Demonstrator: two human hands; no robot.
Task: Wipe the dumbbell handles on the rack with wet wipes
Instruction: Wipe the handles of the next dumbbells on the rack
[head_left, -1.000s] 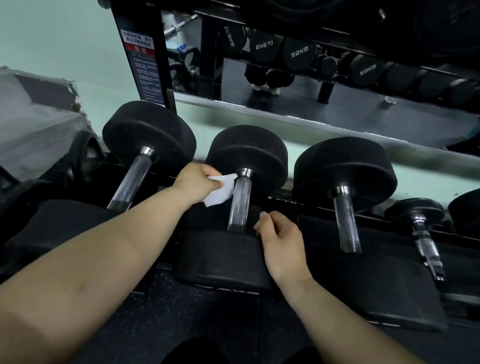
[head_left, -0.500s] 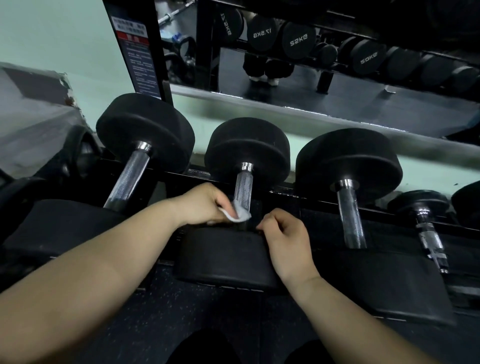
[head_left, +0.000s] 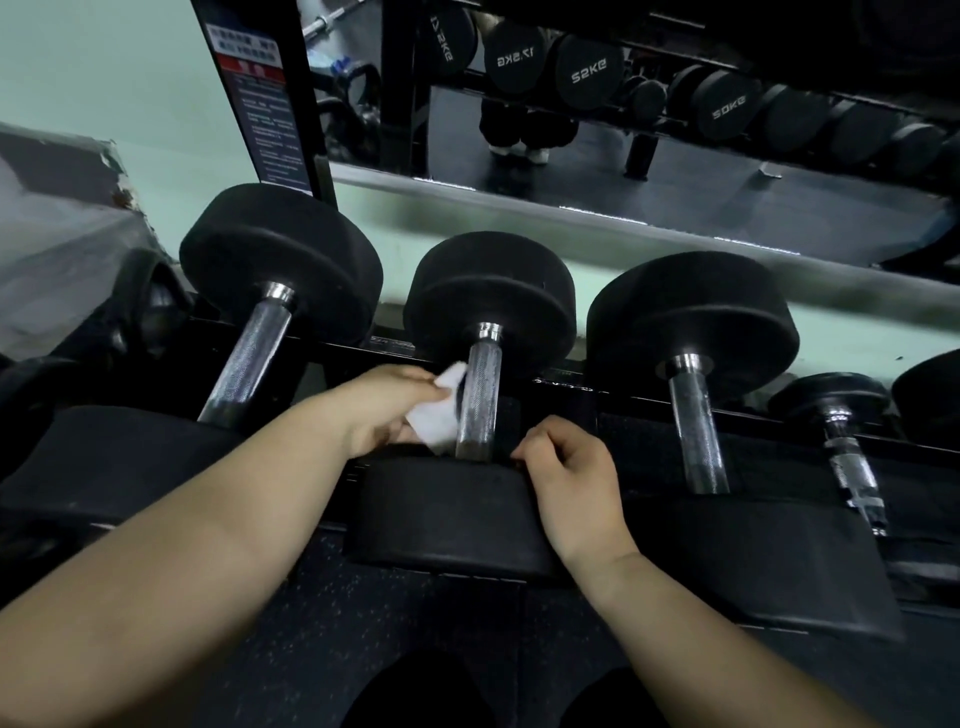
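Head view, steeply down, close over rack (head_left: 561, 382)

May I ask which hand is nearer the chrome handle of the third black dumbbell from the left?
Right. The right hand grips the middle dumbbell's near head, left of that chrome handle; the left hand holds a white wipe farther left.

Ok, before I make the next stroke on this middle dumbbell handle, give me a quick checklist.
1. Wet wipe gripped in the left hand: ok.
2. Wipe against the middle handle: ok, it seems to touch low on the left side.
3. Right hand holding the near head: ok.
4. Right hand's fingers clear of the handle: ok, apart from its base.
5. Handle's underside wiped: cannot tell.
6. Right neighbour handle uncovered for later: ok.
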